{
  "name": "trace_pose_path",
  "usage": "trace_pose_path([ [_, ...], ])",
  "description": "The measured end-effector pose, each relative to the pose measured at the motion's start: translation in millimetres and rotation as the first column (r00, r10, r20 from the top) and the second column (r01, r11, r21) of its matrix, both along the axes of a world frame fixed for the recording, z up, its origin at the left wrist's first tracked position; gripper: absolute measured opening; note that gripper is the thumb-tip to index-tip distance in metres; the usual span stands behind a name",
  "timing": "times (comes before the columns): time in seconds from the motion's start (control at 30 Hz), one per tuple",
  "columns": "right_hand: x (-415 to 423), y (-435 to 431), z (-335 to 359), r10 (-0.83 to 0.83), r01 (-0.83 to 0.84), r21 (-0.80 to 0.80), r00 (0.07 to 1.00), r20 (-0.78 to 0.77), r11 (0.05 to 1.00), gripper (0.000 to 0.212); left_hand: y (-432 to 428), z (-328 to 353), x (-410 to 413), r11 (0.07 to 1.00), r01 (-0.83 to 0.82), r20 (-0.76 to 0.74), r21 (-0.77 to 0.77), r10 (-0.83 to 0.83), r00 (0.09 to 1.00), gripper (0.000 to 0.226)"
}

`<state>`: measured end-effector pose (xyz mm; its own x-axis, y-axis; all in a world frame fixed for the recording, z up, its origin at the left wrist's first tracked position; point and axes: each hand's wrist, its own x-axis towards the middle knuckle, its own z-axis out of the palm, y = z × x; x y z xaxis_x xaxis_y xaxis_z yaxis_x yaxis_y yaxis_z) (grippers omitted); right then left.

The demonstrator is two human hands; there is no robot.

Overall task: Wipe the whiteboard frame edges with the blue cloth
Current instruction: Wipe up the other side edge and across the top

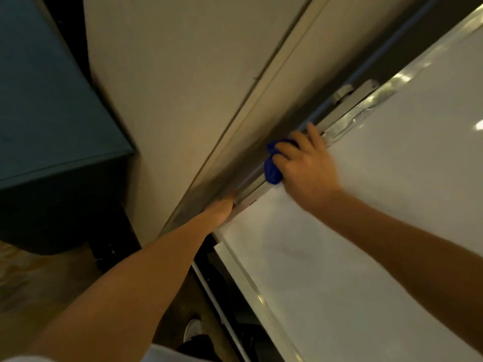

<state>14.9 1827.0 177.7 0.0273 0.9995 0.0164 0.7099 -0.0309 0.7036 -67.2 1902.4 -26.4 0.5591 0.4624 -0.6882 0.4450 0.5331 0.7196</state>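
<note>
A: Blue cloth (271, 165) — where does it sit? Start from the left, though.

B: Far left there is a dark teal block-shaped piece of furniture (52, 113) with a flat top. Beside it rises a plain beige wall (170, 74), crossed by a long pale strip running diagonally.

A: Then the arms?

B: The left hand (222, 207) reaches up to the corner of the whiteboard's grey metal frame (251, 184). Its fingers go behind the frame edge and are hidden, so I cannot tell whether it grips or only rests there.

A: And the cloth?

B: Just right of that, bunched into a wad against the frame's top edge. The right hand (303, 163) is clenched around it, fingers curled over the cloth and pressing it onto the frame.

A: Further right?

B: The glossy white whiteboard surface (366, 218) fills the lower right, tilted in the view. Along its upper border runs shiny, wrinkled silver tape (366, 111).
</note>
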Motion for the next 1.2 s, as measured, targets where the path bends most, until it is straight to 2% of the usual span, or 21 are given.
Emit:
trace_pose_path([
  [0.1, -20, -8, -44, -0.02, 0.011, -0.133, 0.998, -0.061, 0.991, 0.034, 3, 32, 14, 0.99, 0.082, 0.365, 0.115, -0.119, 0.923, 0.044],
  [0.17, -22, -10, -44, -0.014, 0.01, -0.085, 0.998, -0.055, 0.996, 0.032, 7, 46, 16, 0.999, 0.043, 0.446, 0.007, -0.042, 0.894, 0.038],
  [0.23, -8, -9, -16, 0.071, -0.066, 0.113, 0.997, -0.043, 0.991, 0.031, 7, 58, 15, 0.999, -0.033, 0.362, -0.006, 0.033, 0.932, 0.036],
  [0.3, 14, -14, 21, 0.107, -0.089, 0.306, 0.993, -0.042, 0.948, 0.034, 8, 71, 14, 0.996, 0.006, 0.226, 0.084, -0.025, 0.974, 0.047],
  [0.37, 25, -22, 37, 0.109, -0.031, 0.498, 0.986, -0.128, 0.866, 0.032, 7, 89, 12, 0.981, 0.073, 0.225, 0.179, -0.113, 0.968, 0.064],
  [0.43, 13, -35, 13, 0.134, 0.028, 0.608, 0.966, -0.22, 0.794, 0.029, 8, 102, 15, 0.946, 0.089, 0.282, 0.312, -0.182, 0.942, 0.06],
  [0.5, -6, -45, -28, 0.14, 0.02, 0.546, 0.958, -0.252, 0.838, 0.03, 11, 106, 22, 0.9, 0.066, 0.329, 0.43, -0.225, 0.917, 0.037],
  [0.57, -4, -46, -34, 0.112, 0.008, 0.447, 0.964, -0.242, 0.895, 0.032, 13, 110, 23, 0.899, 0.056, 0.35, 0.434, -0.226, 0.909, 0.027],
  [0.63, 19, -41, -8, 0.123, 0.011, 0.504, 0.965, -0.232, 0.864, 0.033, 14, 111, 21, 0.91, 0.064, 0.355, 0.41, -0.223, 0.908, 0.033],
  [0.73, 36, -41, 17, 0.15, 0.085, 0.718, 0.955, -0.256, 0.69, 0.03, 9, 119, 22, 0.883, 0.11, 0.305, 0.457, -0.271, 0.913, 0.038],
  [0.77, 32, -41, 7, 0.153, 0.095, 0.733, 0.952, -0.264, 0.674, 0.03, 8, 122, 22, 0.876, 0.108, 0.312, 0.47, -0.28, 0.908, 0.035],
  [0.83, 14, -40, -22, 0.156, 0.063, 0.666, 0.952, -0.264, 0.743, 0.032, 11, 129, 23, 0.852, 0.088, 0.339, 0.516, -0.297, 0.893, 0.029],
  [0.9, 8, -42, -26, 0.132, 0.042, 0.553, 0.954, -0.27, 0.832, 0.034, 15, 139, 22, 0.78, 0.137, 0.282, 0.611, -0.376, 0.883, 0.032],
  [0.93, 13, -43, -17, 0.12, 0.047, 0.54, 0.955, -0.27, 0.84, 0.035, 17, 145, 20, 0.723, 0.186, 0.22, 0.666, -0.428, 0.877, 0.029],
  [1.0, 20, -43, 13, 0.117, 0.079, 0.609, 0.954, -0.275, 0.789, 0.041, 22, 166, 16, 0.593, 0.222, 0.13, 0.774, -0.492, 0.861, 0.028],
  [1.03, 23, -44, 31, 0.115, 0.094, 0.653, 0.956, -0.27, 0.751, 0.048, 25, 180, 17, 0.519, 0.183, 0.111, 0.835, -0.485, 0.867, 0.029],
  [1.07, 28, -44, 52, 0.105, 0.102, 0.694, 0.963, -0.25, 0.713, 0.058, 27, 199, 19, 0.444, 0.099, 0.122, 0.891, -0.443, 0.888, 0.026],
  [1.13, 39, -41, 95, 0.036, 0.126, 0.735, 0.979, -0.201, 0.667, 0.072, 28, 240, 23, 0.291, -0.177, 0.278, 0.94, -0.357, 0.892, 0.014],
  [1.2, 45, -30, 131, -0.019, 0.142, 0.779, 0.986, -0.165, 0.611, 0.069, 26, 275, 34, 0.135, -0.382, 0.404, 0.914, -0.382, 0.831, 0.004],
])
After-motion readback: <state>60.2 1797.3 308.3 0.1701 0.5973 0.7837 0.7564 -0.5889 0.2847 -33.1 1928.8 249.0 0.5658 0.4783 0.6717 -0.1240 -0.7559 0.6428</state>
